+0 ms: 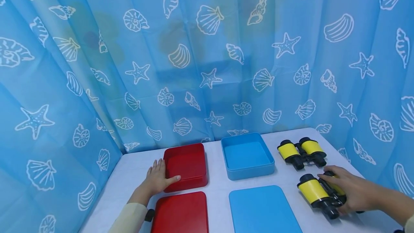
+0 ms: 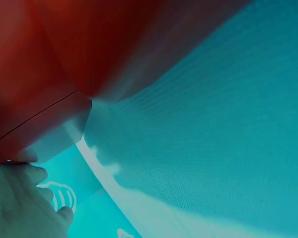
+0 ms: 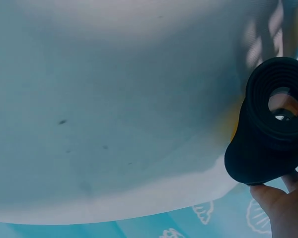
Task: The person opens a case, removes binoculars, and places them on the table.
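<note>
Two lids lie at the near edge of the white surface [image 1: 216,186]: a red lid [image 1: 181,213] on the left and a blue lid [image 1: 263,209] beside it. Behind each sits its open box, the red box [image 1: 185,166] and the blue box [image 1: 247,155], set apart by a narrow strip of surface.

On the left, the left hand [image 1: 158,179] lies flat on the surface against the red box's near left corner, fingers straight and thumb stretched along the front wall; it grips nothing.

On the right, the right hand [image 1: 347,190] is curled over the near binoculars [image 1: 318,193], a black and yellow pair lying on the surface just right of the blue lid. Its fingers cover the right barrel, while the left barrel shows clear. A second pair, the far binoculars [image 1: 302,152], lies untouched just behind, to the right of the blue box.

A blue curtain [image 1: 207,56] printed with shells and starfish hangs round the back and both sides.
</note>
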### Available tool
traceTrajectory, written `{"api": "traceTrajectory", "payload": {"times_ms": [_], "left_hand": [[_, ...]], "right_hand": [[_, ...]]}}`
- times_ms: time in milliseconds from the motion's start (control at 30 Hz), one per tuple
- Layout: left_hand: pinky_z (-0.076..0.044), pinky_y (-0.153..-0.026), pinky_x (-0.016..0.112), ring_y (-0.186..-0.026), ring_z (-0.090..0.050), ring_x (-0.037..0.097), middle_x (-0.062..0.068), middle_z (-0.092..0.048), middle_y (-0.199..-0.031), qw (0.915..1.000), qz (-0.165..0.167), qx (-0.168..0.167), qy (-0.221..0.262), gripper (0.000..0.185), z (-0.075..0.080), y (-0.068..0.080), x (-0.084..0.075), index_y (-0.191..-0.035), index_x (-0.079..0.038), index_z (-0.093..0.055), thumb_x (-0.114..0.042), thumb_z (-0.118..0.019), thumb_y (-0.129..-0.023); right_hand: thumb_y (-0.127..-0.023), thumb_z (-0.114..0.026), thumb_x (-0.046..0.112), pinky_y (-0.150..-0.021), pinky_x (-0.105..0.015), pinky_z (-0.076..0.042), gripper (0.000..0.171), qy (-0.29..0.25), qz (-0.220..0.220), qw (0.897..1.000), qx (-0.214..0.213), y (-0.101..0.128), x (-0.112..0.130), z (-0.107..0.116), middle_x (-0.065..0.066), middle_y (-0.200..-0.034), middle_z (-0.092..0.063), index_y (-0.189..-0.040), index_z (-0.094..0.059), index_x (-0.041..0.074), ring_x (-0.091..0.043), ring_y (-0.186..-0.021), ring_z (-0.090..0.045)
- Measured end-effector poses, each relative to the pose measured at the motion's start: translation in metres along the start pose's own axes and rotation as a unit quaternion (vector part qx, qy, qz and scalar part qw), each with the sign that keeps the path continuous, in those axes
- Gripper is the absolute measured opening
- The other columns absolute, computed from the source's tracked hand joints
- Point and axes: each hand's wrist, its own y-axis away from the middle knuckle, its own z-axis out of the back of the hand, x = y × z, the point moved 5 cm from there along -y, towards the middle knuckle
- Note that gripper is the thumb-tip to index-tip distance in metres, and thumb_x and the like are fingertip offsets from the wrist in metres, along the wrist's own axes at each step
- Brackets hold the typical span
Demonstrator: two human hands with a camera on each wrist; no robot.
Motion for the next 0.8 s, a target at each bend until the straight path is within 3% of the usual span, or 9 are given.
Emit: {"api": "traceTrajectory", "payload": {"times_ms": [367,800], "left_hand": [[-0.015,-0.110,0.065,-0.142,-0.010,0.048,0.022,-0.019,-0.157,1.0000,0.000,-0.001,0.003,0.125,0.0001,0.0001,-0.0010,-0.154,0.001,-0.011,-0.068,-0.073,-0.069],[-0.015,-0.110,0.065,-0.142,-0.009,0.047,0.022,-0.018,-0.157,0.9998,0.007,0.012,0.011,0.128,-0.0008,-0.0009,0.0022,-0.154,0.000,-0.010,-0.069,-0.073,-0.067]], "right_hand": [[-0.045,-0.089,0.054,-0.084,-0.075,-0.038,0.111,-0.006,-0.012,1.000,-0.004,0.0032,-0.0088,-0.0045,-0.023,-0.142,-0.031,-0.140,-0.052,0.010,-0.053,-0.122,-0.037],[-0.046,-0.087,0.052,-0.085,-0.073,-0.039,0.111,-0.007,0.011,1.000,-0.015,0.0077,-0.0078,-0.0030,-0.021,-0.145,-0.029,-0.142,-0.051,0.012,-0.053,-0.124,-0.037]]}}
